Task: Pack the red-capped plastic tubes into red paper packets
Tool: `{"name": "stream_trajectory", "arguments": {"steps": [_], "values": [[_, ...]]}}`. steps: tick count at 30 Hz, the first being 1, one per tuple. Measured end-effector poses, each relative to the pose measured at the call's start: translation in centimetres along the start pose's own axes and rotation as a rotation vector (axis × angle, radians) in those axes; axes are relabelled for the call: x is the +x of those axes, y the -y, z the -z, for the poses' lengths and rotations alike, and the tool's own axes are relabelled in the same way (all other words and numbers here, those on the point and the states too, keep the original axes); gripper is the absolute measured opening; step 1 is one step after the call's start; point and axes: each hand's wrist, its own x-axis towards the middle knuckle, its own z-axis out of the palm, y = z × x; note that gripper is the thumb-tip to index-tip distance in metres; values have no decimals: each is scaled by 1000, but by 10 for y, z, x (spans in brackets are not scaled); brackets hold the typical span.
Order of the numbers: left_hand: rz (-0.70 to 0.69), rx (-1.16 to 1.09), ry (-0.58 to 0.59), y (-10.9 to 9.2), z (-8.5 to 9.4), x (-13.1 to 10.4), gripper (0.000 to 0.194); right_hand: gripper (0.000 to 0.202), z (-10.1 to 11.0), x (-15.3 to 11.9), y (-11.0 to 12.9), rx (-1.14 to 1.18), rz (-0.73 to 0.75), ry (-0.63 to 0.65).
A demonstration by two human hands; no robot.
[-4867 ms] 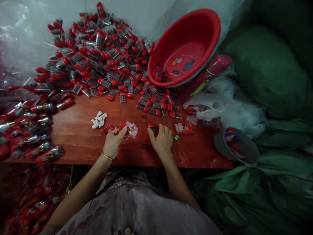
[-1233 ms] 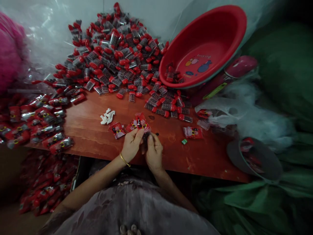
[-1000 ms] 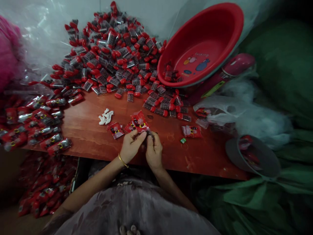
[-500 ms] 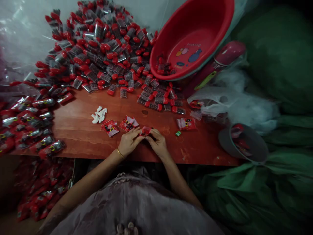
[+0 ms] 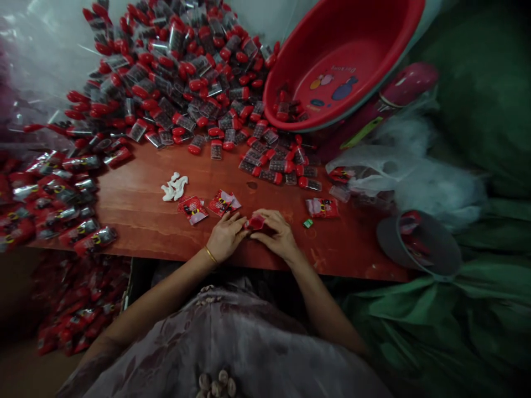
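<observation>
A small red packet (image 5: 256, 222) is held between my two hands above the front part of the table (image 5: 141, 221). My left hand (image 5: 227, 237), with a gold bangle at the wrist, pinches its left end. The right end is gripped by the fingers and thumb of my right hand (image 5: 277, 235). Just beyond my left hand lie flat red printed packets (image 5: 224, 203), with more of them (image 5: 193, 210) to the left. White curved pieces (image 5: 175, 187) rest behind those. To the right are another red packet (image 5: 322, 208) and a tiny green packet (image 5: 307, 223).
A large heap of clear, red-capped containers (image 5: 166, 83) covers the back left. Filled red packets (image 5: 53, 193) pile up at the left. A red basin (image 5: 344, 61) stands at the back, a pink bottle (image 5: 409, 83) beside it, and a grey bowl (image 5: 388, 237) at the right.
The view has shifted slightly. The fingers of my right hand have moved over the packet, and it now looks plainer and more open toward me.
</observation>
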Motion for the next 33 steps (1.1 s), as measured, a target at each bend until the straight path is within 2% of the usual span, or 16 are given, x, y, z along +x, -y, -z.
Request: {"name": "stream_trajectory", "arguments": {"steps": [2, 6, 10, 13, 15, 17, 20, 23, 27, 33], "values": [[-6, 19, 5, 0, 1, 1, 28, 42, -2, 5, 4, 33, -1, 31], [31, 66, 31, -1, 1, 0, 29, 21, -10, 12, 6, 92, 6, 25], [96, 107, 39, -9, 5, -4, 28, 17, -14, 10, -1, -9, 10, 12], [111, 25, 13, -16, 12, -3, 46, 17, -16, 6, -8, -73, -15, 19], [88, -87, 36, -18, 16, 1, 52, 18, -16, 2, -9, -83, -30, 12], [68, -162, 66, -17, 17, 6, 44, 19, -16, -2, -9, -94, -38, -2], [67, -159, 59, -12, 15, 13, 34, 22, -13, -8, -4, -121, -53, -62], [66, -125, 24, -7, 13, 15, 32, 18, -7, -11, 1, -144, -51, -136], [37, -118, -5, -4, 11, 15, 30, 12, -3, -9, 6, -216, 17, -164], [-14, -93, -61, -3, 6, 12, 31, 10, -7, -6, 15, -363, 36, -223]]}}
